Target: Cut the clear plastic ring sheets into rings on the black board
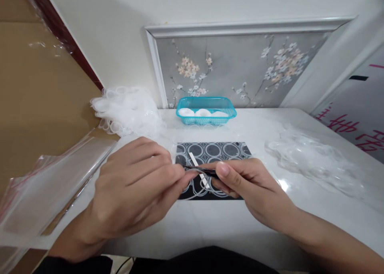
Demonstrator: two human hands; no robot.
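My left hand (pixel 135 186) is closed, its fingertips pinching the left end of a thin dark flat piece (pixel 207 170) seen nearly edge-on. My right hand (pixel 249 182) grips the other end between thumb and fingers. Pale, translucent ring-like strands (pixel 196 194) curve below the piece, near both hands; whether they are held, I cannot tell. Beneath the hands lies a black sheet (pixel 214 150) with rows of pale circles. A narrow white strip (pixel 194 159) rests on that sheet, partly hidden by the held piece.
Behind the sheet stands a turquoise plastic basket (pixel 206 120) holding white round items. A heap of translucent rings (pixel 129 110) sits at the back left, and a clear plastic pile (pixel 312 158) lies right. Clear plastic bags (pixel 51 190) and cardboard (pixel 42 98) flank the left side.
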